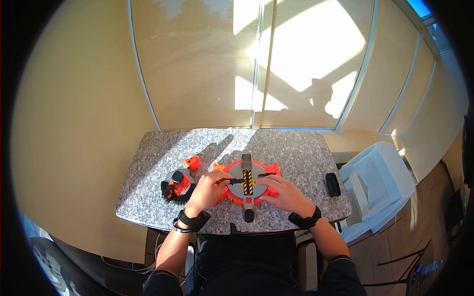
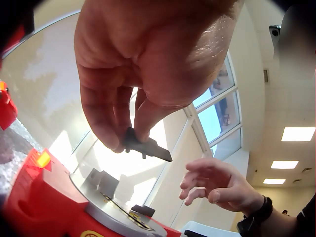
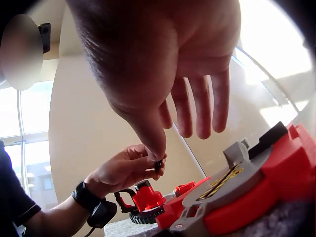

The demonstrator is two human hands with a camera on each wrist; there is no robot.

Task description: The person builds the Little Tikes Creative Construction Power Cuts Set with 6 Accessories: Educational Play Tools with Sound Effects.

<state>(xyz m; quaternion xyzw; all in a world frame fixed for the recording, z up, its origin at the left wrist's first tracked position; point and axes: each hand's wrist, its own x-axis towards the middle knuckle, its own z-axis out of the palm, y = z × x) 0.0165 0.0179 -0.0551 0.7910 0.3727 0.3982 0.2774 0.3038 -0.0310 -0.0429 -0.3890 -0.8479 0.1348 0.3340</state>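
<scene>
The left hand pinches a small black piece between thumb and fingertips, above the red-and-gray round base on the tabletop. The right hand, fingers loosely extended and holding nothing, hovers at the base's right side. Left of the left hand stands a smaller red-and-black assembly; beyond it lies an orange piece. A black case lies to the right of the right hand.

Red base cut off below, left wrist view
</scene>
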